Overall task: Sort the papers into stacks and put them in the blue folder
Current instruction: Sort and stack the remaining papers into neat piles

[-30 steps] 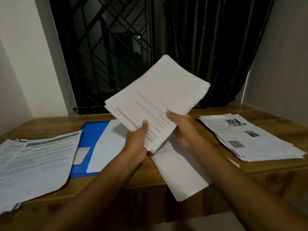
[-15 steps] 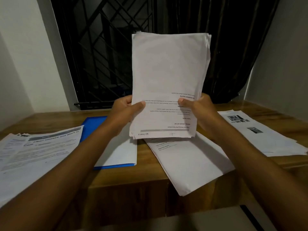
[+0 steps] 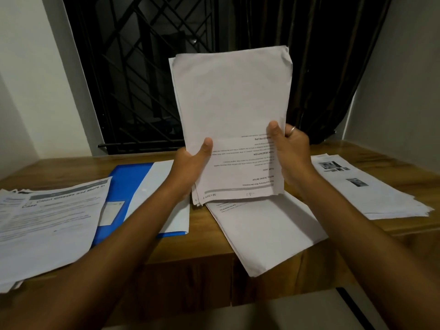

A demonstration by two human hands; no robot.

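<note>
bare forearms, right hand (image 3: 291, 153) ring (image 3: 292, 132)

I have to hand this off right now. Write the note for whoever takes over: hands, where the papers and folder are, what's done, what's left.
Left hand and right hand: both grip the held stack upright by its lower sides, bottom edge just above the desk, print upside down.
Blue folder: flat on the desk, left of centre.
Left pile, centre pile overhanging the front edge, right pile: loose on the desk.
Done: papers split into piles.
Left: square the held stack, file every stack in the folder.
</note>
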